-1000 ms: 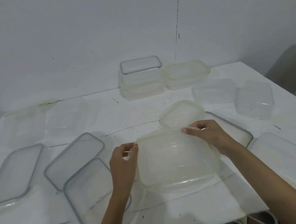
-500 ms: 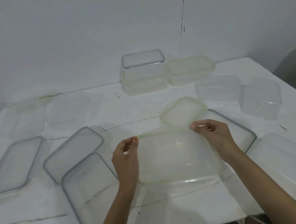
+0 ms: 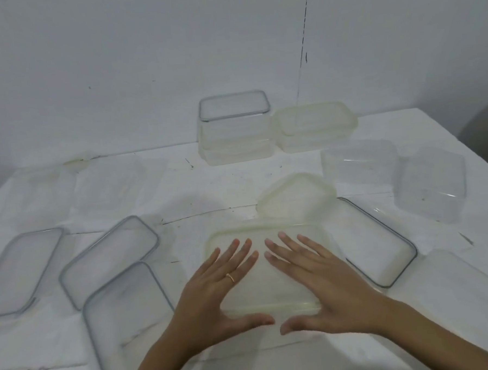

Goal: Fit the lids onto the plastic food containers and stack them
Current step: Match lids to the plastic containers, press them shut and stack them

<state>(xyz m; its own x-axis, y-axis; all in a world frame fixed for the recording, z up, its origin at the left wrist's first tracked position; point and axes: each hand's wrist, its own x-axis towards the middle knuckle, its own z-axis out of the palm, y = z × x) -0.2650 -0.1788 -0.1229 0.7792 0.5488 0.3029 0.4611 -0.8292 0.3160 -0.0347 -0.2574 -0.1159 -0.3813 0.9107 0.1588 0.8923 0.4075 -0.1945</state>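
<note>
A large yellowish lid (image 3: 268, 234) lies on a clear container in front of me. My left hand (image 3: 223, 290) and my right hand (image 3: 315, 283) press flat on it, fingers straight and spread, thumbs near its front edge. A small yellowish lid (image 3: 295, 195) lies just behind it. At the back, a lidded clear container (image 3: 235, 114) stands stacked on another container, with a yellowish lidded container (image 3: 316, 127) to its right.
Three grey-rimmed lids (image 3: 111, 257) (image 3: 24, 270) (image 3: 125, 312) lie at my left, another (image 3: 379, 248) at my right. Two clear containers (image 3: 359, 161) (image 3: 432, 186) stand at the right rear, faint ones (image 3: 115, 186) at the left rear. Another clear piece (image 3: 463, 292) lies at the near right. A white wall is behind the table.
Both hands let go of the large lid's corners and now lie flat on top of it, pressing down. The lid sits level on its container.
</note>
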